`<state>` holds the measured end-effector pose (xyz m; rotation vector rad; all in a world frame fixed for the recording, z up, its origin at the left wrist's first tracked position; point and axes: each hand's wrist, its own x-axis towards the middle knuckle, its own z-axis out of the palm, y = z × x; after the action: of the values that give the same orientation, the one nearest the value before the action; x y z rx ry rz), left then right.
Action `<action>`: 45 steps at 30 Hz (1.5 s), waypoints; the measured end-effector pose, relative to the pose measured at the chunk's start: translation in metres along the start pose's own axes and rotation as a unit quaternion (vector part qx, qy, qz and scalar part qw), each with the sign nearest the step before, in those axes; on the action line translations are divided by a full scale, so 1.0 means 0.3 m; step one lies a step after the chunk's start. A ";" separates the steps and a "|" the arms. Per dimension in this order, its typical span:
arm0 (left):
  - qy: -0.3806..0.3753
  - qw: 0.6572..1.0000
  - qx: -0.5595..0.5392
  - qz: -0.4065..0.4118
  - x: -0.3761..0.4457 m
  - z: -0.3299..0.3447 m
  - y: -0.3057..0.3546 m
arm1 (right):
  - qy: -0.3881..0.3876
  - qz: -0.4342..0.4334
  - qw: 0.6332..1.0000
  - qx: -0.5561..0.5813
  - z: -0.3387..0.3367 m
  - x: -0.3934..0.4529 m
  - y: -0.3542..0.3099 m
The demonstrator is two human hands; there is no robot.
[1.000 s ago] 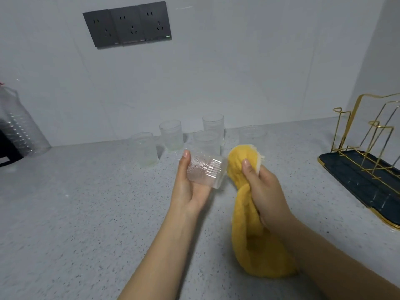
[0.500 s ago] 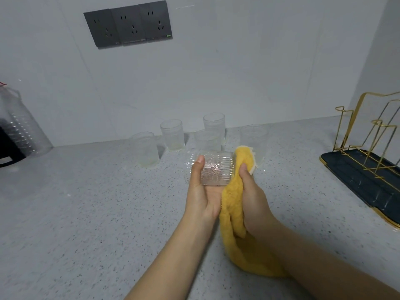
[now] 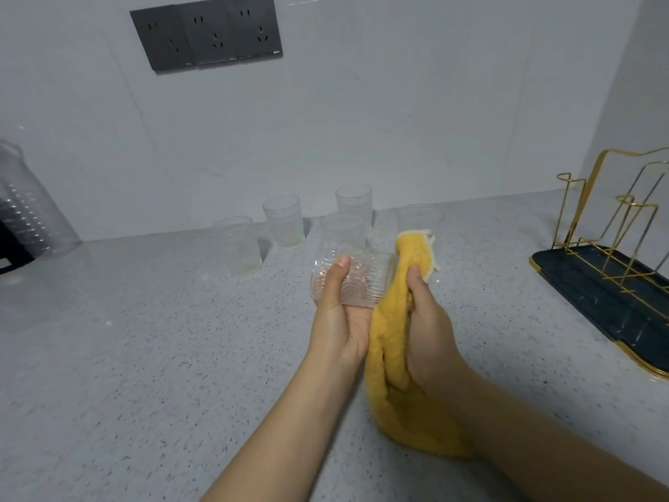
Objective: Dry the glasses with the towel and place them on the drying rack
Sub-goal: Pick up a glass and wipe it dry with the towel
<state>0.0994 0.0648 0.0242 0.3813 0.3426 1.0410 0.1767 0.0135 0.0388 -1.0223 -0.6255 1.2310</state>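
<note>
My left hand (image 3: 338,320) holds a clear ribbed glass (image 3: 356,279) on its side above the counter, thumb across its wall. My right hand (image 3: 429,320) grips a yellow towel (image 3: 402,342) and presses its upper end against the glass's right, open end. The rest of the towel hangs down below both hands. Several more clear glasses stand upright behind, among them one at the left (image 3: 239,244), one beside it (image 3: 284,224) and one at the back (image 3: 354,201). The drying rack (image 3: 611,284), a dark tray with gold wire posts, sits at the right edge with nothing on it.
A speckled grey counter (image 3: 144,338) runs under everything, against a white wall. A clear plastic jug (image 3: 27,208) stands at the far left. A dark socket panel (image 3: 206,32) is on the wall above.
Both hands came together: the glass turned on its side and shifted right, and the towel, held apart a second ago, now presses against the glass's open end.
</note>
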 end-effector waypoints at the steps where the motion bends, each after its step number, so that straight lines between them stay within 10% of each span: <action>1: 0.004 1.000 -0.008 0.005 0.003 -0.003 0.008 | 0.001 0.015 1.000 -0.017 0.006 0.001 0.013; 6: -0.016 0.998 0.011 0.056 0.036 -0.035 0.056 | -0.029 -0.045 0.987 -0.149 0.022 -0.028 0.065; 16: -0.007 0.995 0.033 0.092 0.041 -0.038 -0.004 | -0.006 -0.009 0.999 0.035 -0.026 0.020 -0.002; 24: 0.023 0.991 0.023 0.127 0.049 -0.045 0.049 | -0.063 -0.040 0.992 -0.107 -0.017 0.016 0.101; 35: 0.031 0.975 0.171 0.142 0.016 -0.015 0.000 | 0.022 0.017 0.999 0.031 -0.065 0.069 -0.015; 40: 0.091 0.934 0.311 0.151 -0.018 0.001 0.054 | 0.072 0.023 0.997 0.033 -0.078 0.096 -0.043; 45: 0.067 0.813 0.552 0.172 -0.055 -0.002 0.095 | 0.078 -0.119 0.985 -0.100 -0.087 0.094 -0.073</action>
<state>0.0696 0.0631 0.0382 1.4686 1.0414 1.1354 0.2162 0.0327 0.0430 -1.1617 -0.7353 0.8825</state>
